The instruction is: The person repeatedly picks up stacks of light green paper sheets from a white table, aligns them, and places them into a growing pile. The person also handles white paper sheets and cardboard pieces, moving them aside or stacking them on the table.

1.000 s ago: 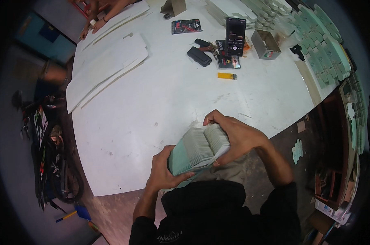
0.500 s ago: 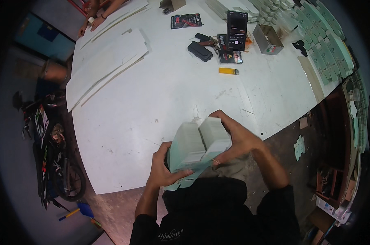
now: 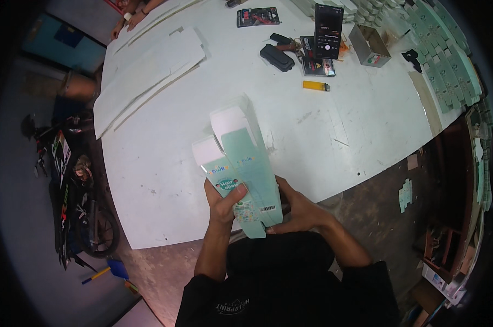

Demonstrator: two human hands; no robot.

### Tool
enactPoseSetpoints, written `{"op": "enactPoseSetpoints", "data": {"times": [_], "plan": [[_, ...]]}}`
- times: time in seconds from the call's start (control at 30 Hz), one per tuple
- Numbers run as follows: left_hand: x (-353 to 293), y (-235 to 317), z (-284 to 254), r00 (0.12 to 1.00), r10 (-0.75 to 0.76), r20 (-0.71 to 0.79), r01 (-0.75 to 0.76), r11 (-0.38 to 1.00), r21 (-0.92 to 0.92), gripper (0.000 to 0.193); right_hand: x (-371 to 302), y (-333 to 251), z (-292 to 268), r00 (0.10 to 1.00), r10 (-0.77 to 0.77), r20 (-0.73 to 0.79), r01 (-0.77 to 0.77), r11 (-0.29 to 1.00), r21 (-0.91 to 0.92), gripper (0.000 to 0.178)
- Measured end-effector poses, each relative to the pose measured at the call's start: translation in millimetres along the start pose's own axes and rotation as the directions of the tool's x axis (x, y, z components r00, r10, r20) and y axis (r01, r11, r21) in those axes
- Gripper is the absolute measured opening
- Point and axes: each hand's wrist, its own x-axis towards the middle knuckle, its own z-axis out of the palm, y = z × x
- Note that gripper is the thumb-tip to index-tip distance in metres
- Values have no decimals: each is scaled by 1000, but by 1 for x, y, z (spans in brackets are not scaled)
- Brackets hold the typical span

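Between my hands is a stack of flat mint-green carton blanks, tilted over the near edge of the table with the printed face of the top one up. Its white flaps point away from me. My left hand grips the left side, thumb across the printed face and fingers hidden underneath. Along the right edge and lower corner, my right hand is closed on the same stack, its fingertips partly hidden behind it.
The white table carries large white sheets at far left. A yellow lighter, phone, black pouch and open metal box lie beyond. More green cartons are stacked at right. Another person's hands show at far left.
The stack has turned in my hands: its layered edges faced up before, and now the printed face does. My left thumb has moved onto that face, and my right hand has come lower.
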Motion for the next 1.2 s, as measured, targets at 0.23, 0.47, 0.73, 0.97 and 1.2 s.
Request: {"op": "enactPoseSetpoints", "data": {"times": [0.23, 0.47, 0.73, 0.97, 1.2], "plan": [[11, -14, -5, 983, -115, -143, 60, 939, -340, 55, 18, 62, 24, 874, -377, -306, 473, 519, 712, 105], [39, 37, 7, 986, 26, 163, -138, 669, 730, 86, -25, 75, -40, 760, -248, -601, 573, 692, 439, 61], [58, 27, 22, 844, -256, 472, -504, -76, 860, 115, -16, 37, -55, 625, -478, -618, 525, 843, -122, 52], [-5, 20, -84, 942, 330, 67, -270, 622, 735, 113, 35, -6, -76, 590, -620, -517, 595, 767, -241, 69], [-7, -5, -100, 958, 280, -65, -251, 925, 287, 102, 55, -7, -90, 725, -582, -368, 502, 812, -297, 81]]}}
